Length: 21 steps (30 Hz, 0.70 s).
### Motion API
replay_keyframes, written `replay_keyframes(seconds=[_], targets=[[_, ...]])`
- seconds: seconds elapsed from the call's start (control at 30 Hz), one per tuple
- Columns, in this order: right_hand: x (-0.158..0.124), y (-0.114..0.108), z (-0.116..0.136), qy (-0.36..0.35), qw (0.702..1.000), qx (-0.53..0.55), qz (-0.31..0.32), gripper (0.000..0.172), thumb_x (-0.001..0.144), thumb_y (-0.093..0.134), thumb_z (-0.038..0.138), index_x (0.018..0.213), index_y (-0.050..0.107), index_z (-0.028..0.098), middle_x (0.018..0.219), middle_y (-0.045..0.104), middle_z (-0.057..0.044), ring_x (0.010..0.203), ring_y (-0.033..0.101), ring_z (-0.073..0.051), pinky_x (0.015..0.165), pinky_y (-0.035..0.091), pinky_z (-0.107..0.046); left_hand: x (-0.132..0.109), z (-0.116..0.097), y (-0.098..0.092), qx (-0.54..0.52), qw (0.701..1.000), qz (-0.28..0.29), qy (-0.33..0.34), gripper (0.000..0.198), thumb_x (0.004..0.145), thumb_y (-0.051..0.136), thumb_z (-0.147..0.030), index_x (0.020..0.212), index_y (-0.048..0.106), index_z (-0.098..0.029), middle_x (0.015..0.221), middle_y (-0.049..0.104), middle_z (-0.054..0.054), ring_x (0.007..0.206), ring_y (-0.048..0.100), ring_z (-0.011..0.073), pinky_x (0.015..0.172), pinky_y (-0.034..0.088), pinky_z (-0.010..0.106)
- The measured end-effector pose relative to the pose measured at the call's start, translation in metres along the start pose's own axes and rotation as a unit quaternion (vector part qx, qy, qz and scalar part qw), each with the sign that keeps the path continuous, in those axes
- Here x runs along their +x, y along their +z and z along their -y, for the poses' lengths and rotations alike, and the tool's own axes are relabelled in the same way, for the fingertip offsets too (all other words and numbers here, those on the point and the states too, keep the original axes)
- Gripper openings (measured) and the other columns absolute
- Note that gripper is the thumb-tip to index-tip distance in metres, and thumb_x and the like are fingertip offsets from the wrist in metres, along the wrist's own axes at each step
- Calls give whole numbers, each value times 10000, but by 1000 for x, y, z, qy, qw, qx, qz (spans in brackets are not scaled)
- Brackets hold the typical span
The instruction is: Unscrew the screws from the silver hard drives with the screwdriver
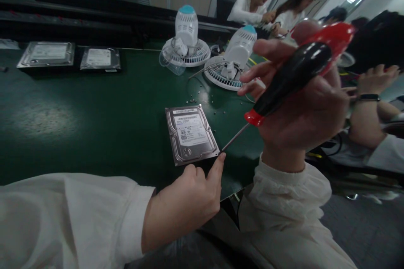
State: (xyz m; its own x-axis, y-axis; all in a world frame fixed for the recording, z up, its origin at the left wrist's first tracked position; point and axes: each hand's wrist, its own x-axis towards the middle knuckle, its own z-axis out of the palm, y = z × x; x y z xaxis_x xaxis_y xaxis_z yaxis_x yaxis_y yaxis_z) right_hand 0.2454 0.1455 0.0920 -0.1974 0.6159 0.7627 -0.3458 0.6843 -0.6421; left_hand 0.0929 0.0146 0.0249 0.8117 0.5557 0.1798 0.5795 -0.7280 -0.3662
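Presently the screwdriver point(290, 77) is gripped in the closed right hand point(303, 113), its tip set at the near corner of the hard drive point(191, 134) lying flat on the desk point(78, 126), where the outstretched forefinger point(217, 170) of the curled left hand point(186, 201) is pressed, and the tip is best kept firmly seated

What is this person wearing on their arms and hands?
The left hand and right hand are bare: no gloves, rings or watch show. Each arm wears a loose white long sleeve; the right sleeve ends in a gathered cuff, the left sleeve in a plainer one.
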Motion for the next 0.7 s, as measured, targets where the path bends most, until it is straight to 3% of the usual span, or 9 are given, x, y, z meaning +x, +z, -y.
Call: replay_keyframes(seconds=[0.17, 0.33, 0.5, 0.7], targets=[[-8, 4, -9, -76, 997, -27, -17, 218, 800, 637, 287, 1006, 697, 324, 953, 733, 18, 789, 714, -148, 611, 589, -280, 0, 0, 2, 2, 1000, -17, -9, 393, 988, 461, -218, 1272, 668, -42, 1436, 512, 283, 548, 572, 127, 468, 373, 295], [-2, -5, -5, -9, 999, 17, 35, 382, 764, 667, 465, 1115, 656, 316, 1052, 744, -10, 818, 737, -182, 633, 621, -333, 1, 0, 3, 5, 1000, -25, -16, 391, 988, 470, -222, 1276, 669, -48, 1424, 528, 275, 533, 565, 123, 464, 365, 289], [3, -10, -2, 47, 996, 53, 58, 479, 676, 659, 401, 1134, 667, 259, 1122, 752, -29, 854, 740, -198, 669, 631, -359, 1, -1, 3, 6, 1000, -21, -15, 397, 996, 455, -219, 1291, 655, -42, 1438, 504, 293, 544, 562, 120, 470, 365, 294], [-7, -1, -8, -25, 999, -29, -1, 254, 779, 675, 357, 1030, 670, 317, 996, 740, 13, 791, 718, -157, 627, 611, -310, 0, -2, 2, 1, 1000, -8, -8, 395, 998, 445, -209, 1284, 657, -37, 1448, 498, 291, 563, 573, 123, 476, 378, 296]])
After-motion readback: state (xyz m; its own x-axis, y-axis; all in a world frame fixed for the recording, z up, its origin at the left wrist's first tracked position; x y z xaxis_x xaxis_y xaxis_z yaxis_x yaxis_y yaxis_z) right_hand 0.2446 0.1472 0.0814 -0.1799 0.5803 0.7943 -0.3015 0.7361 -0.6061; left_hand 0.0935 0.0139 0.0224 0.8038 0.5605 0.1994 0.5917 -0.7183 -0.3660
